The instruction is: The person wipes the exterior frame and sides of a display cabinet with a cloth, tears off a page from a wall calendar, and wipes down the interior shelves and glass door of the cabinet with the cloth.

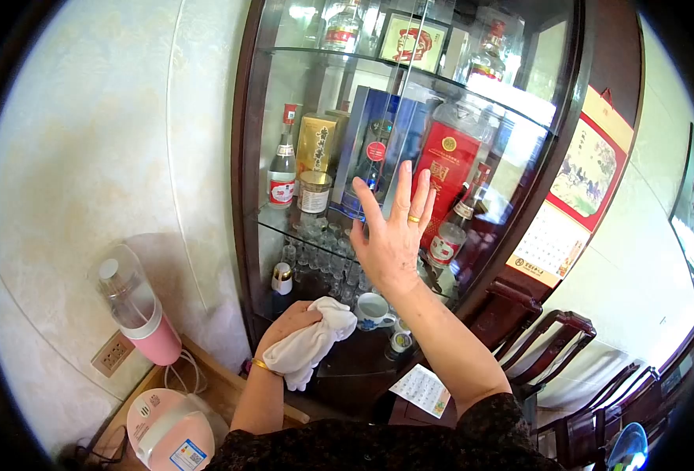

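My left hand (285,331) is closed around a bunched white cloth (312,345), low in front of the cabinet. Raised in front of the shelves, my right hand (394,239) has its fingers spread and holds nothing; I cannot tell whether it touches the glass door (410,86). Behind that hand stand a blue boxed bottle (374,129) and a red box (447,161), both partly hidden. To their left are a clear bottle with a red cap (282,165), a gold box (315,141) and a glass jar (314,192). Below sits a patterned mug (373,311).
Small glasses (327,255) crowd the lower shelf. A pink blender (146,322) and a pink round appliance (166,428) stand at the left on a wooden surface. Wooden chairs (551,337) line the right, below a wall calendar (571,188). A printed sheet (421,390) lies near my right forearm.
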Demonstrator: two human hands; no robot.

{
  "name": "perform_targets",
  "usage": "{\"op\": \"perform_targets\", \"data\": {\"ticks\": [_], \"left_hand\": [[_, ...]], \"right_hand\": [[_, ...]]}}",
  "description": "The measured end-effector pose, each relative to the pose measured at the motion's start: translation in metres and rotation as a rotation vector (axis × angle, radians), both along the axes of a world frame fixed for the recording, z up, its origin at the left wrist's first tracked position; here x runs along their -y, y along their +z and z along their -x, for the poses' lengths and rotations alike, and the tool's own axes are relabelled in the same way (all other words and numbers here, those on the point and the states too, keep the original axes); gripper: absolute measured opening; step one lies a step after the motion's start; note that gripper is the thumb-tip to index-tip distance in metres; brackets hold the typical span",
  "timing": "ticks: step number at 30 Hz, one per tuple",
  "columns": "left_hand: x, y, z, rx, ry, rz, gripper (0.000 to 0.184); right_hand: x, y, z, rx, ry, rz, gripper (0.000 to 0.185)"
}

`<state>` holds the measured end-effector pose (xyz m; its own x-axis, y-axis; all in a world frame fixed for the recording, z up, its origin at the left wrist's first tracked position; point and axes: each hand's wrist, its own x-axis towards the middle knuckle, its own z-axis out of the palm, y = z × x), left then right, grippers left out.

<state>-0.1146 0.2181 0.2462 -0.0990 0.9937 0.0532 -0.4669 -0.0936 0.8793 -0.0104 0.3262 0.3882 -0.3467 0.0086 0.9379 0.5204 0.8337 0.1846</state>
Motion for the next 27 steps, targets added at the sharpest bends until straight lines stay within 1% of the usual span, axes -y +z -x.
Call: {"op": "perform_targets", "data": {"ticks": [2,4,5,6,8,9,10,11,13,14,15,17,18,20,21,22,23,25,26,27], "left_hand": [[0.000,-0.006,0.002,0.034,-0.040,0.028,0.023],[-0.005,-0.030,0.006,0.210,-0.018,0.005,0.023],[-0.008,-0.039,0.008,0.204,-0.025,0.008,0.023],[-0.010,-0.047,0.011,0.130,-0.015,-0.059,0.024],[-0.017,-0.064,0.022,0.252,-0.059,-0.085,0.025],[-0.019,-0.055,0.019,0.255,-0.060,-0.076,0.025],[-0.022,-0.038,0.013,0.106,-0.060,-0.090,0.027],[-0.024,-0.026,0.009,-0.037,-0.054,-0.099,0.029],[-0.058,-0.041,0.022,-0.654,0.169,-0.071,0.030],[-0.066,-0.032,0.020,-0.985,0.255,-0.065,0.032],[-0.076,-0.023,0.016,-1.316,0.339,-0.058,0.034],[-0.099,-0.028,0.011,-1.545,0.461,-0.154,0.038],[-0.100,-0.017,0.003,-1.542,0.454,-0.141,0.038],[-0.096,0.006,-0.011,-1.821,0.469,-0.158,0.041],[-0.102,0.009,-0.009,-1.913,0.454,-0.162,0.034],[-0.107,0.015,-0.008,-1.993,0.427,-0.134,0.033],[-0.110,0.021,-0.006,-2.076,0.397,-0.105,0.032],[-0.116,0.020,0.003,-2.143,0.373,-0.072,0.030],[-0.126,0.013,0.011,-2.124,0.374,-0.012,0.027],[-0.117,0.028,0.003,-2.231,0.329,0.006,0.027]], "right_hand": [[0.007,0.002,-0.006,-0.013,0.008,-0.009,0.053],[0.012,0.001,-0.013,-0.018,0.021,-0.005,0.054],[0.014,0.000,-0.016,-0.020,0.043,-0.004,0.054],[0.015,-0.001,-0.020,-0.035,0.060,-0.017,0.055],[0.023,-0.001,-0.031,-0.028,0.074,0.003,0.055],[0.027,-0.001,-0.037,-0.018,0.100,0.016,0.055],[0.030,-0.002,-0.045,-0.015,0.129,0.024,0.054],[0.038,-0.001,-0.064,0.057,0.160,-0.006,0.060],[0.042,-0.001,-0.086,0.063,0.223,0.013,0.061],[0.042,-0.003,-0.096,0.062,0.268,-0.018,0.065],[0.047,-0.004,-0.107,0.065,0.298,0.025,0.070],[0.045,-0.010,-0.129,0.027,0.397,0.015,0.074],[0.047,-0.014,-0.140,0.020,0.406,0.049,0.079],[0.053,-0.018,-0.165,-0.004,0.421,0.131,0.081],[0.055,-0.020,-0.176,-0.028,0.438,0.176,0.081],[0.067,-0.018,-0.189,-0.027,0.370,0.328,0.079],[0.059,-0.022,-0.198,-0.044,0.429,0.269,0.073],[0.058,-0.025,-0.218,-0.096,0.451,0.293,0.075],[0.058,-0.025,-0.228,-0.109,0.401,0.288,0.071],[0.058,-0.026,-0.233,-0.177,0.415,0.312,0.065]]}}
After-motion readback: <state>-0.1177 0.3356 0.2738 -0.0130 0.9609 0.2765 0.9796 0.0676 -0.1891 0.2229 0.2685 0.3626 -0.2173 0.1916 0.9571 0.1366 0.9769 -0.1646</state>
